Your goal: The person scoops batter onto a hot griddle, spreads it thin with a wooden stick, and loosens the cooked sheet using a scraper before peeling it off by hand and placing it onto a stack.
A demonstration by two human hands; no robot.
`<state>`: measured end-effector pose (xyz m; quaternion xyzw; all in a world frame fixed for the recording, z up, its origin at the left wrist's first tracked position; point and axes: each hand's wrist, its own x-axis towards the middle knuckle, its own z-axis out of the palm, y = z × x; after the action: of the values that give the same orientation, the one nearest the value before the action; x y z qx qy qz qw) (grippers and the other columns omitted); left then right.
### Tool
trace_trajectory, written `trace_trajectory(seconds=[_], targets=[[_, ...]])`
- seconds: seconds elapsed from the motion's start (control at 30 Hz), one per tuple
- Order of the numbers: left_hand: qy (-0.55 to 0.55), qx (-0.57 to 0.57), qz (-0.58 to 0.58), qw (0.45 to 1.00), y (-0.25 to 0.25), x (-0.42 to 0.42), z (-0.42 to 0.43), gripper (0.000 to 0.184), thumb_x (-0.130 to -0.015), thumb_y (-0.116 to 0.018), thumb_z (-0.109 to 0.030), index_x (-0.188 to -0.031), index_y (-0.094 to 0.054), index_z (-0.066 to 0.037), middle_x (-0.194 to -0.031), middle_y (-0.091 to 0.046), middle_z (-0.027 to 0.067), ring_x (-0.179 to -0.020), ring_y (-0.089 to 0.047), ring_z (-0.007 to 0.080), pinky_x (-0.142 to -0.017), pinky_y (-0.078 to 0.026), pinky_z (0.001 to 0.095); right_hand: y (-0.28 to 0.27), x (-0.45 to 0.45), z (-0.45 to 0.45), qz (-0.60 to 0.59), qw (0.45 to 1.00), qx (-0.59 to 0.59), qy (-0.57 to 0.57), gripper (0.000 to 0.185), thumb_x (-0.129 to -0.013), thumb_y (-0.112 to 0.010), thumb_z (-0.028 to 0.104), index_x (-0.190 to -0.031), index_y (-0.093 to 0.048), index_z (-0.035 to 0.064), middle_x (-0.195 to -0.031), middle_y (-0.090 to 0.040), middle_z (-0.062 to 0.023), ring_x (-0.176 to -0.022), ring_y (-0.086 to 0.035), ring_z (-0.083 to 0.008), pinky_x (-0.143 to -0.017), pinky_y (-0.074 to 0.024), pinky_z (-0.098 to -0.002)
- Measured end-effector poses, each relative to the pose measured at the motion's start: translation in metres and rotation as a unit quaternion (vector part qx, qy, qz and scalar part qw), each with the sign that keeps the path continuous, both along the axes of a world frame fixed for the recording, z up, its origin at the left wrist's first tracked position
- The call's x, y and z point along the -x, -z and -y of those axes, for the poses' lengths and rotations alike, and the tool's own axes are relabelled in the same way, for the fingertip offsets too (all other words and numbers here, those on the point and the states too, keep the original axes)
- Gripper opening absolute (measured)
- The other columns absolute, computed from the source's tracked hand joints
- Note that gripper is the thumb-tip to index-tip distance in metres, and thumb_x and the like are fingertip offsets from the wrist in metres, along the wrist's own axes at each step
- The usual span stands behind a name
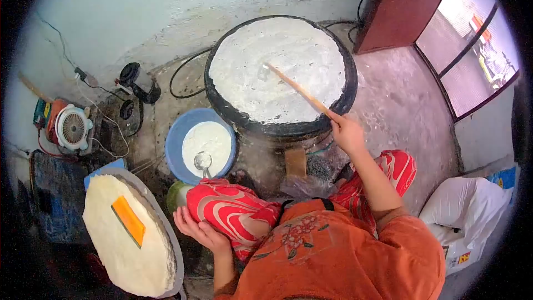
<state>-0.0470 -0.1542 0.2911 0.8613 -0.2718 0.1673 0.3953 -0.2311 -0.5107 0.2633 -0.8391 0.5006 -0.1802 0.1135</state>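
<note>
My right hand [347, 134] is closed round the end of a long wooden stick [300, 89], whose far end rests in the white batter [250, 50] near the middle of a large round black griddle [222, 103]. The batter covers almost the whole griddle surface. My left hand [202, 233] lies open beside my left knee, its fingers stretched out and holding nothing. In front of that knee a blue basin [172, 147] holds more white batter, with a metal ladle [203, 161] in it. Left of my left hand is a stack of round pale flatbreads [119, 261] with an orange scraper [129, 221] on top.
A small fan blower [72, 126] and a black device [139, 82] with cables stand at the left wall. White sacks [466, 211] lie at the right. A brown door [404, 8] stands beside a doorway at the upper right.
</note>
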Motion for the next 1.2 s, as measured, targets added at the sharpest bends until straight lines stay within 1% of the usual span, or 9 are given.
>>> trace_trajectory(seconds=[0.27, 0.6, 0.67, 0.77, 0.87, 1.0, 1.07, 1.13, 1.2], targets=[[-0.015, 0.006, -0.007, 1.000, 0.006, 0.000, -0.003, 0.051, -0.095, -0.028, -0.034, -0.127, -0.038, 0.004, -0.135, -0.030, 0.0223, -0.127, -0.023, 0.0375, -0.102, -0.017, 0.0498, -0.001, 0.014, -0.003, 0.057, 0.984, -0.156, -0.060, 0.030, -0.084, -0.050, 0.020, -0.111, -0.060, 0.0254, -0.082, -0.060, -0.0142, -0.076, -0.059, -0.0317, -0.066, -0.0481, -0.0425], [0.000, 0.008, -0.006, 1.000, 0.001, 0.000, 0.001, 0.050, -0.095, -0.028, -0.033, -0.127, -0.038, 0.004, -0.135, -0.030, 0.0219, -0.127, -0.023, 0.0363, -0.102, -0.018, 0.0494, 0.006, 0.013, -0.006, -0.006, 0.992, -0.055, -0.111, 0.031, -0.086, -0.049, 0.018, -0.116, -0.058, 0.0174, -0.074, -0.062, -0.0136, -0.064, -0.060, -0.0274, -0.060, -0.0482, -0.0357], [-0.005, 0.007, -0.011, 1.000, -0.001, 0.001, 0.003, 0.050, -0.095, -0.028, -0.033, -0.127, -0.038, 0.004, -0.135, -0.030, 0.0217, -0.127, -0.023, 0.0362, -0.102, -0.017, 0.0494, 0.019, 0.025, 0.003, 0.159, 0.917, -0.359, -0.070, 0.030, -0.091, -0.044, 0.017, -0.118, -0.055, 0.0103, -0.069, -0.060, -0.0089, -0.054, -0.056, -0.0173, -0.053, -0.0461, -0.0277], [-0.006, 0.012, -0.013, 1.000, 0.001, 0.001, 0.002, 0.051, -0.095, -0.028, -0.033, -0.127, -0.039, 0.004, -0.135, -0.030, 0.0215, -0.127, -0.023, 0.0362, -0.103, -0.017, 0.0492, 0.010, 0.044, -0.010, 0.299, 0.782, -0.547, -0.006, 0.032, -0.094, -0.038, 0.014, -0.122, -0.052, 0.0075, -0.066, -0.058, -0.0055, -0.049, -0.051, -0.0105, -0.048, -0.0430, -0.0232], [0.001, 0.026, -0.017, 1.000, 0.001, 0.002, 0.002, 0.051, -0.095, -0.028, -0.034, -0.127, -0.039, 0.004, -0.135, -0.030, 0.0214, -0.127, -0.023, 0.0361, -0.103, -0.016, 0.0492, 0.011, 0.062, -0.020, 0.335, 0.774, -0.537, 0.020, 0.032, -0.095, -0.036, 0.013, -0.123, -0.051, 0.0067, -0.066, -0.057, -0.0063, -0.044, -0.049, -0.0105, -0.044, -0.0407, -0.0220], [-0.002, 0.012, -0.016, 1.000, -0.001, 0.001, 0.003, 0.050, -0.095, -0.028, -0.033, -0.127, -0.039, 0.004, -0.135, -0.030, 0.0217, -0.127, -0.023, 0.0365, -0.103, -0.016, 0.0494, 0.026, 0.074, -0.031, 0.257, 0.870, -0.420, 0.006, 0.031, -0.093, -0.042, 0.013, -0.121, -0.053, 0.0142, -0.066, -0.059, -0.0073, -0.046, -0.050, -0.0123, -0.042, -0.0406, -0.0265], [0.000, 0.013, -0.021, 1.000, -0.002, 0.002, 0.003, 0.050, -0.095, -0.028, -0.032, -0.127, -0.039, 0.004, -0.135, -0.030, 0.0220, -0.127, -0.023, 0.0367, -0.103, -0.016, 0.0491, 0.030, 0.073, -0.041, 0.019, 0.997, -0.031, -0.072, 0.030, -0.090, -0.048, 0.014, -0.118, -0.056, 0.0140, -0.068, -0.060, -0.0132, -0.056, -0.055, -0.0171, -0.054, -0.0461, -0.0344], [0.002, 0.011, -0.020, 1.000, -0.001, 0.002, 0.003, 0.050, -0.095, -0.028, -0.032, -0.127, -0.039, 0.005, -0.135, -0.030, 0.0221, -0.126, -0.024, 0.0367, -0.103, -0.016, 0.0489, 0.011, 0.066, -0.055, -0.070, 0.995, -0.069, -0.009, 0.030, -0.087, -0.052, 0.014, -0.117, -0.057, 0.0138, -0.078, -0.062, -0.0169, -0.070, -0.060, -0.0188, -0.068, -0.0470, -0.0346], [0.003, 0.009, -0.017, 1.000, 0.000, 0.000, 0.002, 0.050, -0.095, -0.028, -0.032, -0.127, -0.039, 0.005, -0.135, -0.030, 0.0221, -0.126, -0.024, 0.0368, -0.103, -0.016, 0.0486, 0.024, 0.072, -0.053, 0.084, 0.977, -0.185, -0.063, 0.030, -0.087, -0.051, 0.012, -0.117, -0.057, 0.0129, -0.088, -0.063, -0.0168, -0.078, -0.061, -0.0165, -0.072, -0.0463, -0.0290]])
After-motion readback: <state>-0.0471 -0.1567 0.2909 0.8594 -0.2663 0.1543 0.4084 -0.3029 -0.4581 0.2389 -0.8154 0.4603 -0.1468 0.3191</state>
